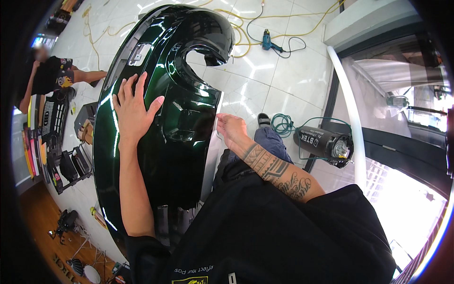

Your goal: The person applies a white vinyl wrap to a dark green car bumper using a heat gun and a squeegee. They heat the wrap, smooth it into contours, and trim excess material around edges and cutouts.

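A large glossy dark green car bumper [184, 165] stretches from the top middle of the head view down to my body, with a curved wheel-arch cutout at its far right. My left hand [132, 106] lies on its upper surface, fingers spread and palm down, just below a rectangular opening with a pale insert. At the right edge of the bumper, my right hand [231, 128] is closed, thumb and fingertips pinched together beside a pale strip [209, 163] that runs along that edge. What sits between those fingertips is too small to make out.
A teal heat gun [268, 42] with its cord lies on the tiled floor, near a yellow cable [243, 35]. To the right are a black cylindrical tank [314, 141], a coiled green hose [282, 124] and a white pipe [347, 99]. Another person [45, 78] is at far left.
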The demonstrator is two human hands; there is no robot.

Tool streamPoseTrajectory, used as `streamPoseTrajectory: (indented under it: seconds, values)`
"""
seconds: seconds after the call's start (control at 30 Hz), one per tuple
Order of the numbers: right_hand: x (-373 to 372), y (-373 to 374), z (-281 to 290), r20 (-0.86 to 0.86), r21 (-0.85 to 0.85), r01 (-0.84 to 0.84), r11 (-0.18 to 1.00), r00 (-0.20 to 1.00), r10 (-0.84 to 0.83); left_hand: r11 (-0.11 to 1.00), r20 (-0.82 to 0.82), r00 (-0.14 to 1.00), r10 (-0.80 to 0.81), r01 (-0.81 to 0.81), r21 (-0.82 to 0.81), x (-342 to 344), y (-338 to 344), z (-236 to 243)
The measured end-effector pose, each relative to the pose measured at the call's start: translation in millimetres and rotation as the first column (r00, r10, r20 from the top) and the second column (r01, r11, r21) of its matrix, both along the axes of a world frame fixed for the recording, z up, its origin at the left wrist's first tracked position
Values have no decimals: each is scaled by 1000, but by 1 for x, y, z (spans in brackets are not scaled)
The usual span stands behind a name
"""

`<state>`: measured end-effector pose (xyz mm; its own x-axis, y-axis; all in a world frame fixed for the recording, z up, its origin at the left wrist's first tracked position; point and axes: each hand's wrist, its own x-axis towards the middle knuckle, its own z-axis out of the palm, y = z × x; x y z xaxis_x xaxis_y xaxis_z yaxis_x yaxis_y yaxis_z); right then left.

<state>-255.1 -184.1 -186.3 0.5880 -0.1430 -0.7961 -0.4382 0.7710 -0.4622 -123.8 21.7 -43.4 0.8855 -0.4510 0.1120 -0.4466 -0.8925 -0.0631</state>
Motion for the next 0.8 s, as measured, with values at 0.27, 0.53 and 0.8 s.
streamPoseTrajectory:
  seconds: [0.27,0.53,0.8]
  values:
    - [0,0,-1,-3,-45,-27,999,1000,27,1000,-8,1000,19,-19,0,-2,-2,2]
    - [1,-1,-7,27,-230,-115,966,992,125,999,55,998,-31,33,-38,-3,0,-1]
    - [11,-1,-32,52,-173,-122,977,990,132,998,-13,1000,28,-29,-61,-5,-5,8]
